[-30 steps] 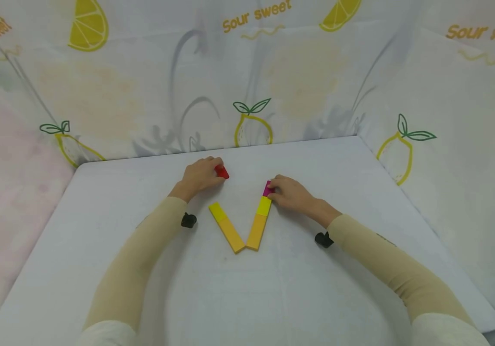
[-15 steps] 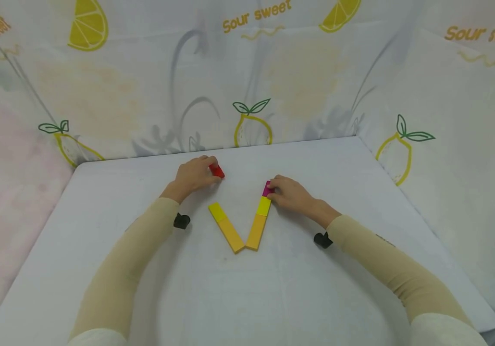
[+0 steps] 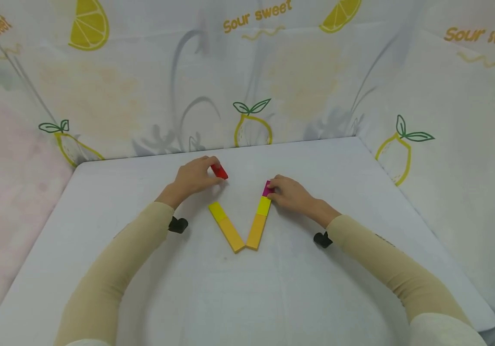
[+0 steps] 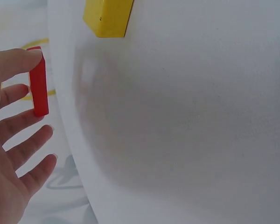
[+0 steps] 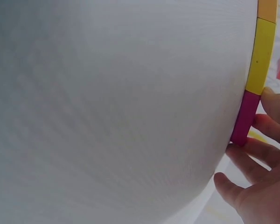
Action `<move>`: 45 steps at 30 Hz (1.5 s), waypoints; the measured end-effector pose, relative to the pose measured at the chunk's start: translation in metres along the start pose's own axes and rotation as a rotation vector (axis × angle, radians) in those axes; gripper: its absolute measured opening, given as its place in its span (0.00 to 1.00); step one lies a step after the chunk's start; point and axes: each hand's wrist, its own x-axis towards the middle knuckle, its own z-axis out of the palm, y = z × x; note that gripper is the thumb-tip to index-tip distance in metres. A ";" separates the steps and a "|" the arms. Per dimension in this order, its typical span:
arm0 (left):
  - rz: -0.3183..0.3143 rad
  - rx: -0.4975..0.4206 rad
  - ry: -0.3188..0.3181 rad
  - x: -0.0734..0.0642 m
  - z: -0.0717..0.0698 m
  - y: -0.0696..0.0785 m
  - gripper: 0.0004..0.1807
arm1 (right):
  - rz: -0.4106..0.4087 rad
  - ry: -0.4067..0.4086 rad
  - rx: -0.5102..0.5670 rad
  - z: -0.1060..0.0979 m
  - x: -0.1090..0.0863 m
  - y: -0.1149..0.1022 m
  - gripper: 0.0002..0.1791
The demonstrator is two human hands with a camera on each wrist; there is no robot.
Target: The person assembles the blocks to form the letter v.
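A red block [image 3: 219,171] is pinched between the thumb and fingers of my left hand [image 3: 194,175], above the far part of the table. In the left wrist view the red block [image 4: 38,84] stands on edge under the thumb. My right hand [image 3: 294,193] holds a magenta block [image 3: 266,189] at the far end of the right-hand row. Below it in that row come a yellow block [image 3: 263,206] and a longer orange block [image 3: 256,232]. The left-hand row has a yellow block [image 3: 217,211] and an orange block [image 3: 232,236]. Both rows meet at the bottom in a V.
A white-covered table [image 3: 247,298] carries the blocks. Behind it hangs a pale cloth [image 3: 143,96] printed with lemons and lettering. Small black wrist cameras, the left one [image 3: 179,225] and the right one [image 3: 323,240], sit under the sleeves.
My left hand, with the red block, shifts left, then the block comes slightly back right. The left forearm has swung outward to the left. My right hand and the rows stay put.
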 end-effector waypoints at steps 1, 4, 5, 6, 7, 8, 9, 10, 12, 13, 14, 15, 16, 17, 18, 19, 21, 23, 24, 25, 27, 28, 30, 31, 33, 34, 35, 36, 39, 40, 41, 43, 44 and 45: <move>0.001 0.003 0.001 -0.001 0.000 0.000 0.17 | -0.001 0.001 0.000 0.000 0.000 0.000 0.18; 0.012 0.018 0.009 -0.003 -0.001 -0.001 0.18 | 0.001 0.002 -0.004 0.000 0.000 0.000 0.18; 0.016 0.021 0.012 -0.004 -0.002 -0.001 0.18 | 0.003 0.002 -0.003 0.000 0.000 0.000 0.18; 0.020 0.023 0.013 -0.005 -0.002 -0.001 0.18 | 0.005 0.001 -0.003 0.000 0.000 0.000 0.18; 0.023 0.024 0.014 -0.006 -0.003 -0.001 0.18 | 0.007 -0.002 -0.005 0.000 0.000 0.000 0.18; 0.027 0.024 0.012 -0.008 -0.004 -0.001 0.17 | 0.010 -0.004 -0.004 0.000 0.000 0.000 0.18; 0.031 0.023 0.011 -0.009 -0.004 0.000 0.17 | 0.013 -0.007 -0.004 0.000 0.000 0.000 0.18; 0.035 0.022 0.010 -0.010 -0.004 0.000 0.17 | 0.017 -0.009 -0.003 0.000 0.000 -0.001 0.18; 0.047 0.028 0.010 -0.013 -0.005 0.000 0.17 | 0.023 -0.013 0.001 0.000 0.000 -0.001 0.18; 0.053 0.030 0.014 -0.014 -0.004 0.000 0.18 | 0.026 -0.015 0.002 0.000 0.000 -0.001 0.18; 0.060 0.031 0.016 -0.016 -0.004 0.000 0.18 | 0.029 -0.016 0.003 0.000 0.000 -0.001 0.19; 0.066 0.034 0.020 -0.017 -0.004 0.000 0.18 | 0.031 -0.017 0.002 0.000 0.000 -0.002 0.19; 0.071 0.036 0.022 -0.019 -0.004 0.000 0.18 | 0.033 -0.019 0.002 0.000 -0.001 -0.002 0.19; 0.076 0.034 0.024 -0.020 -0.004 0.000 0.18 | 0.033 -0.020 0.003 0.001 -0.001 -0.002 0.19; 0.079 0.031 0.027 -0.021 -0.004 0.000 0.18 | 0.033 -0.021 0.003 0.001 -0.001 -0.002 0.19; 0.080 0.027 0.029 -0.022 -0.004 0.000 0.18 | 0.031 -0.021 0.003 0.001 -0.001 -0.002 0.19; 0.077 0.022 0.035 -0.024 -0.004 -0.001 0.18 | 0.025 -0.019 0.000 0.001 -0.001 -0.002 0.19; 0.073 0.015 0.043 -0.026 -0.004 -0.002 0.18 | 0.017 -0.015 -0.002 0.000 0.000 -0.002 0.19; 0.070 0.015 0.046 -0.026 -0.003 -0.003 0.18 | 0.013 -0.014 -0.002 0.000 -0.001 -0.002 0.18; 0.068 0.013 0.047 -0.027 -0.003 -0.004 0.18 | 0.010 -0.012 -0.002 -0.001 0.000 -0.002 0.18; 0.068 0.010 0.046 -0.029 -0.003 -0.005 0.18 | 0.009 -0.008 -0.003 -0.001 -0.001 -0.002 0.18; 0.066 0.009 0.045 -0.029 -0.003 -0.005 0.18 | 0.009 -0.006 -0.002 -0.001 -0.001 -0.002 0.18; 0.063 0.012 0.036 -0.031 -0.002 -0.007 0.18 | 0.010 -0.006 0.001 -0.002 -0.001 -0.002 0.18; 0.059 0.015 0.031 -0.031 -0.001 -0.008 0.19 | 0.010 -0.008 0.000 -0.001 -0.001 -0.002 0.18; 0.051 0.017 0.023 -0.033 0.000 -0.009 0.20 | 0.008 -0.010 -0.003 -0.001 -0.001 -0.002 0.19; 0.048 0.017 0.019 -0.034 0.000 -0.010 0.20 | 0.006 -0.011 -0.003 -0.001 -0.002 -0.003 0.19; 0.044 0.016 0.015 -0.035 0.000 -0.010 0.20 | 0.004 -0.013 -0.004 -0.001 -0.002 -0.002 0.19; 0.039 0.011 0.011 -0.036 0.000 -0.011 0.20 | 0.002 -0.013 -0.006 -0.001 -0.001 -0.002 0.19; 0.020 -0.004 0.006 -0.037 0.001 -0.012 0.19 | 0.001 -0.011 -0.007 -0.001 -0.001 -0.002 0.18; 0.014 -0.008 0.003 -0.038 0.001 -0.013 0.19 | 0.001 -0.010 -0.008 -0.001 -0.001 -0.001 0.18; 0.007 -0.006 0.001 -0.038 0.001 -0.014 0.18 | 0.000 -0.009 -0.007 0.000 0.000 -0.001 0.18; 0.001 -0.004 -0.002 -0.039 0.001 -0.015 0.19 | -0.005 -0.006 -0.008 0.000 0.001 0.000 0.18; 0.000 -0.001 -0.005 -0.039 0.001 -0.016 0.19 | -0.007 -0.005 -0.008 0.000 0.001 0.000 0.18; 0.000 -0.001 -0.008 -0.039 0.002 -0.016 0.19 | -0.007 -0.005 -0.010 0.000 0.001 0.000 0.18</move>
